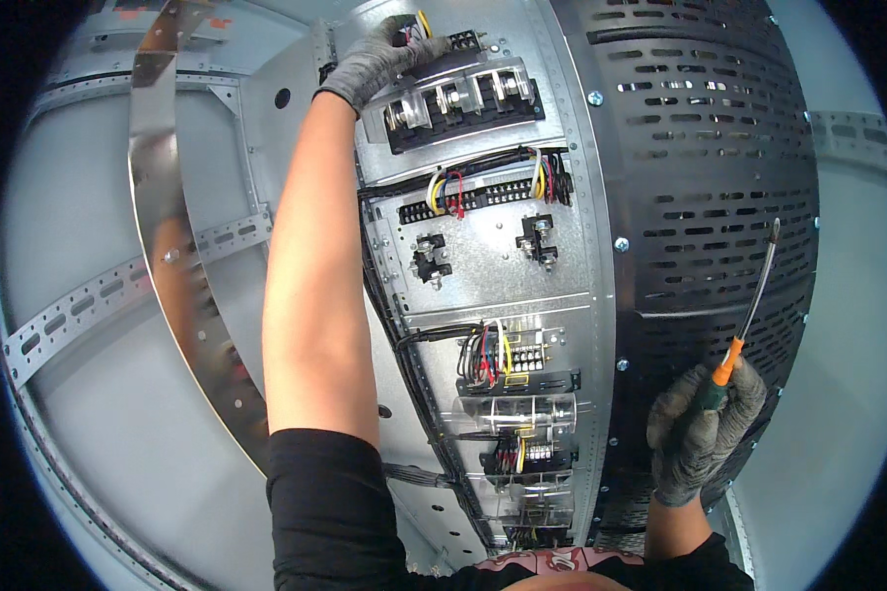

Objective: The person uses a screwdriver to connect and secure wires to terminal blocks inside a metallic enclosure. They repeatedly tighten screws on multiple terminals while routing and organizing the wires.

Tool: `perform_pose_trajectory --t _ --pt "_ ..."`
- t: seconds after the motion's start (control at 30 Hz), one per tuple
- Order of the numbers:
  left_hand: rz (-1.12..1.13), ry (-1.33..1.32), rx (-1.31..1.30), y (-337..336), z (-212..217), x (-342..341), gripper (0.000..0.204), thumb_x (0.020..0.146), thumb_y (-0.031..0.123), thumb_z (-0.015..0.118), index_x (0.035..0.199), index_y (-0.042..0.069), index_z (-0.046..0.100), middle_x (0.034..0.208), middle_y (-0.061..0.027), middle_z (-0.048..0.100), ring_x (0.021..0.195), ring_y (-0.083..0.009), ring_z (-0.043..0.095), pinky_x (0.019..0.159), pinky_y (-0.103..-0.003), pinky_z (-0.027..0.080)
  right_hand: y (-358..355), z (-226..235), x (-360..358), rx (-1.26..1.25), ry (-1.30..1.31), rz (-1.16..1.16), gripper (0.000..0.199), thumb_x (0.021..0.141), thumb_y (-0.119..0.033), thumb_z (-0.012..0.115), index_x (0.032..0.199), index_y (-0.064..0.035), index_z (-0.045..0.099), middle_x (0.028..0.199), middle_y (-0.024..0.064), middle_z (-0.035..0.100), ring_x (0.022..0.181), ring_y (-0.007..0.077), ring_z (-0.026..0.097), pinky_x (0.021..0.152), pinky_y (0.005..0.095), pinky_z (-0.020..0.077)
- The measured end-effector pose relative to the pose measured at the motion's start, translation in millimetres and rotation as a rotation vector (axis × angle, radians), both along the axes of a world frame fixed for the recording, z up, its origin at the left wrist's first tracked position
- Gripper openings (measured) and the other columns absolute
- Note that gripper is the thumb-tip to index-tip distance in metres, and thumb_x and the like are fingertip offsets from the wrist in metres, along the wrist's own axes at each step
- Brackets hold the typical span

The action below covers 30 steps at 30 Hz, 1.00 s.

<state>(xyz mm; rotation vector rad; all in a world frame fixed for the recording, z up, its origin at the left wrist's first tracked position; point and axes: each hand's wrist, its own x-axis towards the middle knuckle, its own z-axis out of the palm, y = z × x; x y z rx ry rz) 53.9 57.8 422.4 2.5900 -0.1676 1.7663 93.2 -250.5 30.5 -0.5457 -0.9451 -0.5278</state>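
Observation:
My left hand, in a grey work glove, reaches up to the top of the metal panel. Its fingers close around a small bundle of wires, a yellow one among them, beside a black terminal block. Part of the bundle is hidden by the glove. Just below that hand sits a black fuse-type block under clear plastic covers. At the right, my gloved right hand grips a screwdriver by its green and orange handle. The shaft points upward, away from the panel's terminals, in front of a slotted black plate.
The slotted black plate borders the panel on the right. Down the panel run a long terminal strip, black bracket mounts, further wired blocks and black cable bundles. A bent shiny metal strip hangs at left.

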Motion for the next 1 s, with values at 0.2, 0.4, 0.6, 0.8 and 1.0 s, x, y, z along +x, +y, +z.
perform_pose_trajectory --t 0.2,0.4,0.6,0.8,1.0 --pt "-0.119 0.136 0.176 28 28 4 0.060 0.071 0.045 0.081 0.114 0.008 0.063 0.103 -0.0063 0.067 0.095 -0.0163 0.061 0.088 -0.031 0.047 4 -3 3 -0.011 0.027 -0.178 0.061 0.088 -0.045 0.063 0.132 -0.0137 0.035 0.066 0.0084 0.052 0.041 0.0137 0.046 0.037 0.0237 0.0411" --pt "-0.012 0.190 0.096 33 32 5 0.056 0.077 0.047 0.075 0.115 0.008 0.063 0.103 -0.0067 0.066 0.100 -0.0175 0.059 0.093 -0.032 0.044 7 -11 3 0.034 0.026 -0.156 0.061 0.088 -0.040 0.063 0.133 -0.0110 0.034 0.082 0.0083 0.054 0.057 0.0123 0.051 0.049 0.0221 0.0450" --pt "-0.250 0.178 -0.031 20 22 11 0.028 0.078 0.033 0.075 0.087 0.009 0.064 0.076 0.0001 0.060 0.070 -0.0097 0.052 0.063 -0.029 0.045 10 -20 10 0.110 -0.035 -0.157 0.056 0.094 -0.025 0.056 0.143 -0.0133 0.030 0.112 0.0082 0.057 0.083 0.0094 0.059 0.062 0.0156 0.0470" --pt "-0.184 0.159 -0.016 11 25 1 0.042 0.076 0.044 0.075 0.088 0.005 0.065 0.077 -0.0024 0.061 0.070 -0.0122 0.053 0.064 -0.031 0.046 21 -4 -5 0.196 0.185 -0.273 0.066 0.086 -0.042 0.064 0.136 -0.0128 0.033 0.087 0.0092 0.056 0.053 0.0107 0.048 0.045 0.0196 0.0411" --pt "-0.193 0.091 0.008 -9 6 -10 0.037 0.076 0.038 0.076 0.091 0.005 0.066 0.077 -0.0031 0.061 0.070 -0.0139 0.054 0.062 -0.031 0.046 13 -2 0 0.032 -0.048 -0.289 0.054 0.094 -0.031 0.054 0.139 -0.0095 0.033 0.081 0.0070 0.055 0.049 0.0076 0.043 0.041 0.0178 0.0336"
